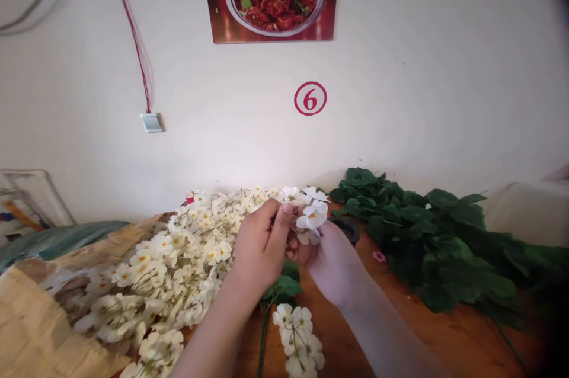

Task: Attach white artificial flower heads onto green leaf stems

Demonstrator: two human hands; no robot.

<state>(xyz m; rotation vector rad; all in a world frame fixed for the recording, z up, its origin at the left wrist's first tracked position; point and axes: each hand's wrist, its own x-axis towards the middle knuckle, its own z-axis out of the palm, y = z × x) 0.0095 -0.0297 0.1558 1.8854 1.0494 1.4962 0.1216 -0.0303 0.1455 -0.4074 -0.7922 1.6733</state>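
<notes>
My left hand (262,242) is closed, thumb pressed to the fingers, at a spray of white flowers (312,215) above the middle of the table. Right beside it, my right hand (331,265) is closed round the same spray, its fingers partly hidden by petals. Under both hands lies a green leafy stem (284,286), its stalk running toward the front edge. Another white flower cluster (300,342) rests on the wooden table (340,333) between my forearms.
A big heap of white flowers (178,265) fills the left, with brown paper (40,313) beside it. Green leafy stems (427,242) are piled at right. A black round object (349,228) sits behind my right hand, and a small pink flower (379,256) lies nearby.
</notes>
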